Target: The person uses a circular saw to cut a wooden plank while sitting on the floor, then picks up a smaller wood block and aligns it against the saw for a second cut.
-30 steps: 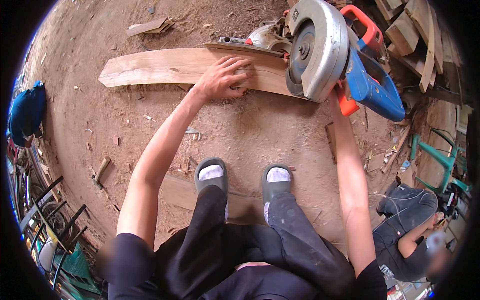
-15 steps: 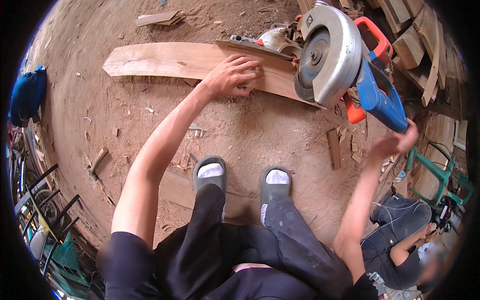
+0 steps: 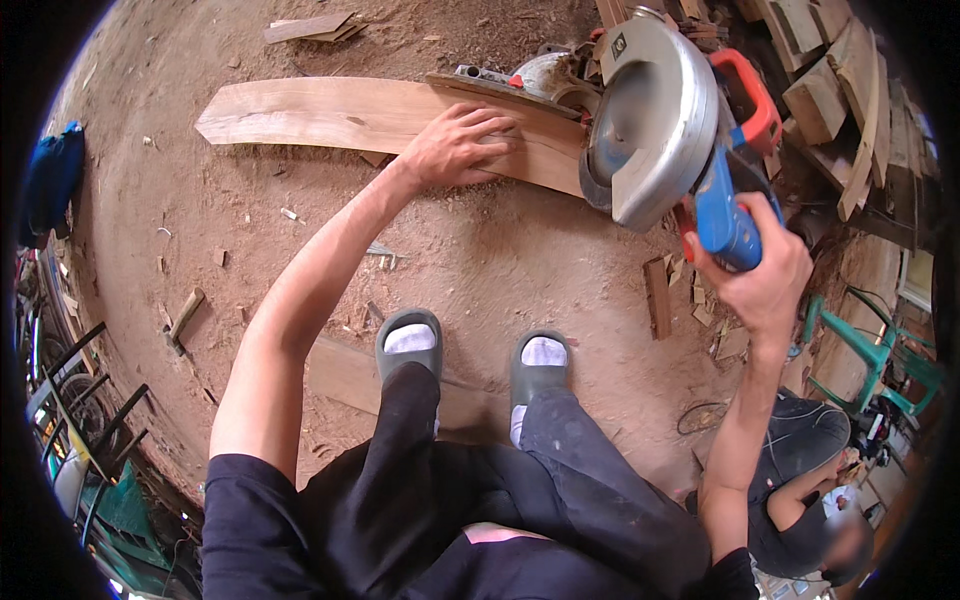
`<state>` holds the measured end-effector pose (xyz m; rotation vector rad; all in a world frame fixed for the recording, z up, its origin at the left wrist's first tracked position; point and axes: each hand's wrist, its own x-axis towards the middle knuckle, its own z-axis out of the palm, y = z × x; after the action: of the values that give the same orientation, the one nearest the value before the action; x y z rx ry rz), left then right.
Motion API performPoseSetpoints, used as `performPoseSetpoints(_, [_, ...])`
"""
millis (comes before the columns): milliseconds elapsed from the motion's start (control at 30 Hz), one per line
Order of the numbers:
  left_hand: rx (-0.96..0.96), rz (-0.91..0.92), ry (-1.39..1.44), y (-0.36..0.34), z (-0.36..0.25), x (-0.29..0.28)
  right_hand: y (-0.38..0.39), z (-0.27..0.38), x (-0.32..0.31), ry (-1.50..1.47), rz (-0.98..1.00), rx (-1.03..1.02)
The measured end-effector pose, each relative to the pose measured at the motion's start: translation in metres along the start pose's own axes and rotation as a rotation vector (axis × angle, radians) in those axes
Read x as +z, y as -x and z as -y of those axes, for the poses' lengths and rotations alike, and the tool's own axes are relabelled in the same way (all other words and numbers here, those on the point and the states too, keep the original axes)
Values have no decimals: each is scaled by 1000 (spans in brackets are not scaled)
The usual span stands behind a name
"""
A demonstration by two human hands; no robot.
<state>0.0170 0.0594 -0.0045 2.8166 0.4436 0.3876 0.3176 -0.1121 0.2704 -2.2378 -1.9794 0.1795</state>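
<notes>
A long pale board (image 3: 280, 112) lies across the ground ahead of me. On its top my left hand (image 3: 458, 145) rests, fingers spread and lightly bent. My right hand (image 3: 755, 265) grips the blue rear handle of a circular saw (image 3: 672, 130), which has a silver guard and a red front handle and stands at the board's right end. Behind the board are a narrow dark wood strip (image 3: 470, 90) and another silver-housed tool (image 3: 550, 78), partly hidden.
Offcuts (image 3: 815, 105) are piled at upper right. A person (image 3: 805, 490) sits at lower right near green plastic chairs (image 3: 865, 355). A hammer (image 3: 183, 320) lies on the dirt at left, beside dark metal frames (image 3: 85, 400) and a blue cloth (image 3: 48, 175).
My right hand moved from behind the saw, out to the lower right, then up onto the blue handle, where it now grips. My left hand stays on the board.
</notes>
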Motion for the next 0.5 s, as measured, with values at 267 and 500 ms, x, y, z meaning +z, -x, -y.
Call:
performPoseSetpoints(267, [17,-45,87,-1,-1,-4,50,-8,70,97,-149,-103])
performPoseSetpoints(500, [17,-27,46,-1,3,4,55,-14,85,100,-172,-157])
